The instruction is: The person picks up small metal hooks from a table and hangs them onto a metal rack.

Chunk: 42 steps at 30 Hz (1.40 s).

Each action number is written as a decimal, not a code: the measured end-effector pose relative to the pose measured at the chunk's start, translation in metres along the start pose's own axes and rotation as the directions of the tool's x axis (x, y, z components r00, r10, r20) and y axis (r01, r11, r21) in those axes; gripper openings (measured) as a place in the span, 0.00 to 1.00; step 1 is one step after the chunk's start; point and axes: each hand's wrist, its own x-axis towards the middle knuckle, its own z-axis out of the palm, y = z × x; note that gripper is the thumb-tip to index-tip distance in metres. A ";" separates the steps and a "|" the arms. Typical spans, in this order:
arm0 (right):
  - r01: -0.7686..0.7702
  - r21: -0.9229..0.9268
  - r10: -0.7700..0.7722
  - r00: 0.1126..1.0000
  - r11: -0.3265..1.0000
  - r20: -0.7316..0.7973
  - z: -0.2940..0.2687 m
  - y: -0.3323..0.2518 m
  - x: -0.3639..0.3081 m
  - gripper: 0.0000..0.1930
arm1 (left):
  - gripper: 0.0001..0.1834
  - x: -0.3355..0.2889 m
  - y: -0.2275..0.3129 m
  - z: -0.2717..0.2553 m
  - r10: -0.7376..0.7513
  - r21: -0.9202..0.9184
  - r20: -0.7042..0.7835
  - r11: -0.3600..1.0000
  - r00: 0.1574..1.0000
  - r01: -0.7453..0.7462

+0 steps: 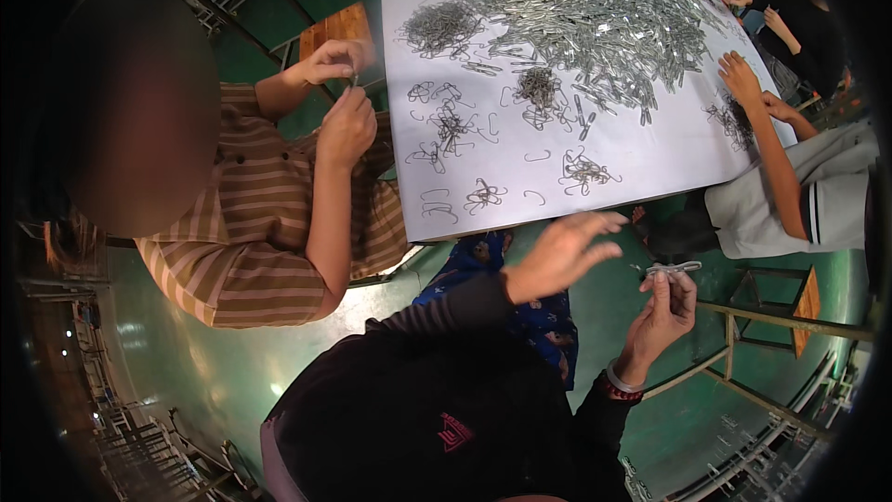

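Note:
My right hand (662,311) pinches a small silver metal clip (674,268) between thumb and fingers, off the table's right front corner. The clip looks long and narrow, with a looped end. To its left, my left hand (567,256) is raised by the front table edge, thumb and fingers apart, holding nothing I can see; its fingertips are a little blurred. Closest to it on the white tabletop (650,167) lies a small heap of bent wire hooks (585,171). Another small heap of hooks (483,195) sits farther left along that edge.
A large mound of flat silver metal pieces (595,23) covers the far tabletop, with a dense wire heap (441,28) beside it. A person in a striped shirt (269,223) works at left, another in grey (790,195) at right. A stool (804,311) stands at right.

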 end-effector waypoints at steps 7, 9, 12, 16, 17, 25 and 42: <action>-0.029 0.038 0.029 1.000 0.999 0.004 -0.002 0.016 0.014 0.06 | 0.07 0.081 -0.124 -0.111 -0.079 0.580 -0.204 0.793 0.976 0.185; -0.036 0.030 0.036 0.999 0.999 -0.014 -0.001 0.016 0.016 0.06 | 0.07 0.099 -0.130 -0.125 -0.129 0.580 -0.190 0.785 0.973 0.217; -0.009 0.011 0.009 1.000 1.000 -0.016 0.000 0.020 0.014 0.06 | 0.07 0.114 -0.138 -0.128 -0.133 0.565 -0.073 0.811 0.988 0.151; -0.048 -0.048 0.046 0.998 0.998 -0.033 0.011 0.016 0.018 0.06 | 0.07 0.126 -0.166 -0.101 -0.073 0.652 0.044 0.758 0.996 0.027; -0.058 -0.084 0.056 0.998 0.995 -0.022 0.011 0.018 0.016 0.06 | 0.07 0.122 -0.177 -0.093 -0.097 0.717 0.029 0.696 0.995 0.047; -0.047 -0.053 0.050 0.997 0.997 0.059 0.016 0.012 0.028 0.07 | 0.05 0.137 -0.153 -0.087 0.128 0.801 -0.004 0.595 0.992 -0.073; -0.090 -0.170 0.102 0.993 0.981 0.065 -0.007 0.016 -0.016 0.06 | 0.08 0.026 0.034 -0.009 -0.150 -0.291 0.229 0.932 0.962 0.215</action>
